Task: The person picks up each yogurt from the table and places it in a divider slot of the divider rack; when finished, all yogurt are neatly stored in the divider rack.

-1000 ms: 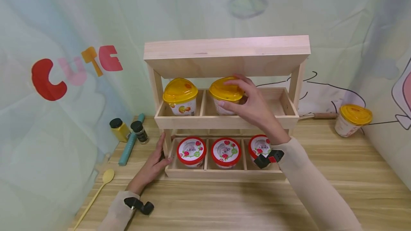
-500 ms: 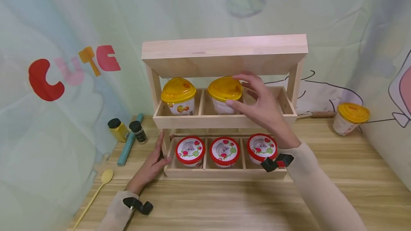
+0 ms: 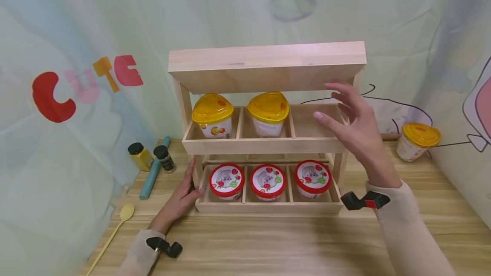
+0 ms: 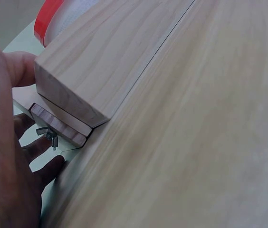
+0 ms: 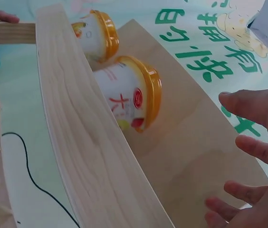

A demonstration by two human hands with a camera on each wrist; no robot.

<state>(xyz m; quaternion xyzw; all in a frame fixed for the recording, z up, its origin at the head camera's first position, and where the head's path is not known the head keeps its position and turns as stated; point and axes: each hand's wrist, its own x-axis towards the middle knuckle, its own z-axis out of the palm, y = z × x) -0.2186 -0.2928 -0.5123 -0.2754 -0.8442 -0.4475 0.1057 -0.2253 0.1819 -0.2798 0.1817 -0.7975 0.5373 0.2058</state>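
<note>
A two-tier wooden rack (image 3: 264, 144) stands on the table. Its upper tray holds two yellow-lidded cups, one at the left (image 3: 212, 115) and one in the middle (image 3: 268, 113) (image 5: 129, 92); the right compartment (image 3: 312, 122) is bare. The lower tray holds three red-lidded cups (image 3: 268, 181). My right hand (image 3: 353, 125) (image 5: 255, 166) hovers open in front of the upper tray's right end, holding nothing. My left hand (image 3: 182, 195) (image 4: 10, 142) rests against the rack's lower left corner (image 4: 60, 118) with fingers relaxed.
Another yellow-lidded cup (image 3: 417, 141) stands on the table at the far right by the wall cloth. Left of the rack lie a yellow bottle (image 3: 140, 155), a small dark jar (image 3: 165, 158), a teal stick (image 3: 152, 174) and a yellow spoon (image 3: 115, 231).
My right hand has let go of the middle yellow-lidded cup, left standing in the upper tray, and moved away to the right with fingers spread. The left hand has stayed put.
</note>
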